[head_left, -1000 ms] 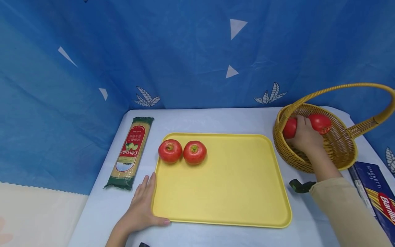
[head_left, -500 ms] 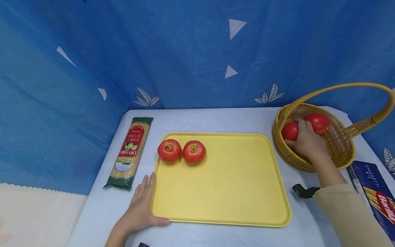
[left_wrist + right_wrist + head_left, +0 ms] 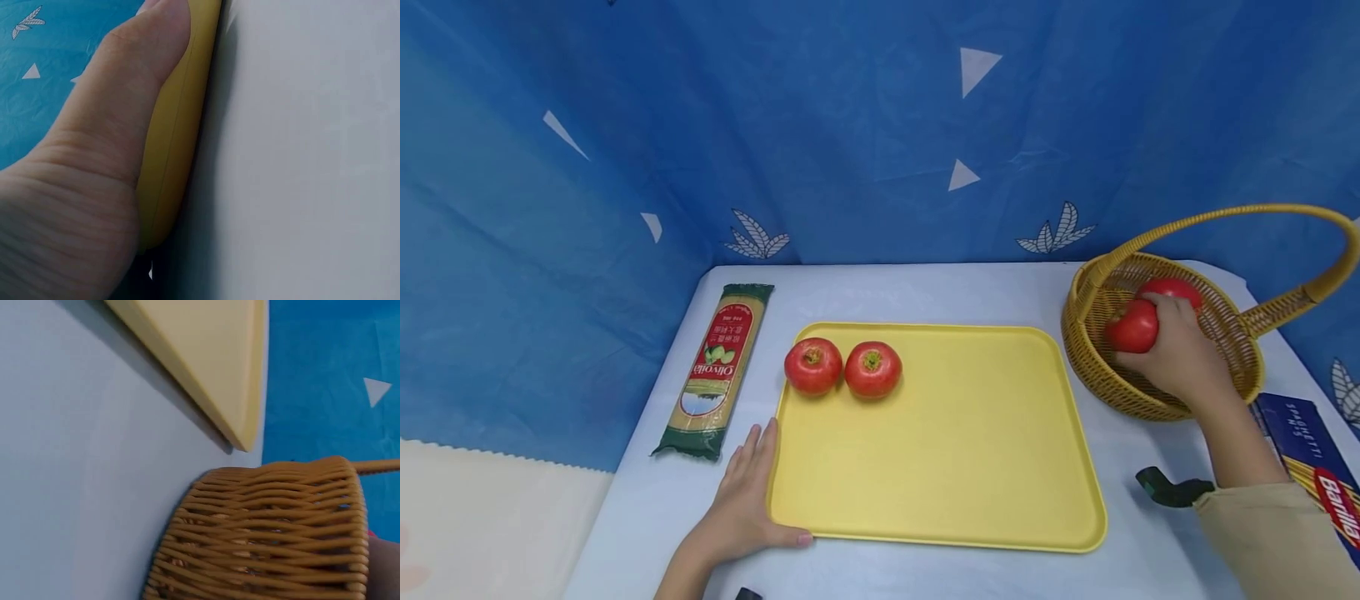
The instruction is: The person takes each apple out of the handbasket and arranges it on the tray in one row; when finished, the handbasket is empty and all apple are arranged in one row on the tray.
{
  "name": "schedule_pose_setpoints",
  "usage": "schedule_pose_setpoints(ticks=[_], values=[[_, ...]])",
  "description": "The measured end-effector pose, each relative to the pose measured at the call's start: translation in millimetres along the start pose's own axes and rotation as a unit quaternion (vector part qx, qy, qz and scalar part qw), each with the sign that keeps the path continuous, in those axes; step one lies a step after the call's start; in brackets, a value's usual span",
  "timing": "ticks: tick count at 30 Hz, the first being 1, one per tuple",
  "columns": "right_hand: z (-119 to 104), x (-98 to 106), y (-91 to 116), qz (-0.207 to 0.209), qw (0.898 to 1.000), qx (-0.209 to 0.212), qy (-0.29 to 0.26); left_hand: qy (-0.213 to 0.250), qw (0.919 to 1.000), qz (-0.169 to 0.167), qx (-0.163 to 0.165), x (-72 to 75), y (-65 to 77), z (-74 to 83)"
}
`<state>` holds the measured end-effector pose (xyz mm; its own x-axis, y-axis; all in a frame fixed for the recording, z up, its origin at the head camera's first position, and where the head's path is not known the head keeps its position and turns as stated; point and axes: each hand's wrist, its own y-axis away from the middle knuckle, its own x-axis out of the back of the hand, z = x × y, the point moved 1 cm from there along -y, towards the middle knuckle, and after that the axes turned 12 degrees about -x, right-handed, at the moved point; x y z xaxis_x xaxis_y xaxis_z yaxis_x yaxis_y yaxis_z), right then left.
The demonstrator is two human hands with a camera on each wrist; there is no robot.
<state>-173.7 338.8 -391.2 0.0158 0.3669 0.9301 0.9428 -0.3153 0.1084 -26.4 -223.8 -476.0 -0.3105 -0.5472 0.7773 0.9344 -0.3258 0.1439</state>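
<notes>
In the head view my right hand [image 3: 1183, 354] reaches into the wicker basket [image 3: 1086, 367] and grips a red apple [image 3: 1132, 326], fingers behind it and thumb below. Another red apple [image 3: 1172, 292] lies behind it, partly covered. My left hand [image 3: 737, 508] rests at the near left corner of the yellow tray [image 3: 947, 467], fingers straight along its left side and thumb on its front edge. Two apples sit in the tray's far left corner, one [image 3: 813, 367] beside the other [image 3: 873, 370]. In the right wrist view the basket's woven wall [image 3: 262, 531] hides most of that hand.
Left of the tray lies a pack of spaghetti [image 3: 715, 371]. A blue spaghetti box [image 3: 1311, 458] lies at the right, beyond the right forearm. The basket's tall handle [image 3: 1247, 212] arches over its opening. A blue curtain [image 3: 865, 150] hangs behind the table.
My right hand has taken the left apple in the basket and shifted it right and slightly nearer, now overlapping the other apple. The left hand has stayed at the tray corner.
</notes>
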Motion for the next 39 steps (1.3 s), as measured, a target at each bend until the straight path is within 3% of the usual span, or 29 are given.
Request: schedule_pose_setpoints(ticks=[9,13,19,25,29,35,39], values=[[0.8,23.7,37.0,0.027,0.997,0.021,-0.062,0.006,1.0,-0.001,0.006,1.7,0.4,0.9],[-11.6,30.2,54.8,0.039,0.996,0.039,-0.074,0.005,1.0,0.001,0.003,3.5,0.7,1.5],[-40.2,31.0,76.4,0.063,0.989,0.1,-0.09,0.004,1.0,0.005,-0.001,5.4,-0.2,2.5],[-73.5,8.7,83.8,0.058,0.978,0.174,-0.101,0.002,1.0,0.002,0.004,4.6,-0.7,2.7],[-94.0,-10.4,80.0,0.031,0.971,0.213,-0.106,0.001,1.0,0.003,0.004,4.5,-0.6,3.7],[-121.3,-41.9,71.9,-0.009,0.959,0.248,-0.135,0.001,1.0,0.002,0.005,3.6,0.2,4.3],[-139.0,-58.2,71.5,-0.04,0.956,0.25,-0.146,0.002,1.0,0.003,0.003,2.7,0.9,3.8]])
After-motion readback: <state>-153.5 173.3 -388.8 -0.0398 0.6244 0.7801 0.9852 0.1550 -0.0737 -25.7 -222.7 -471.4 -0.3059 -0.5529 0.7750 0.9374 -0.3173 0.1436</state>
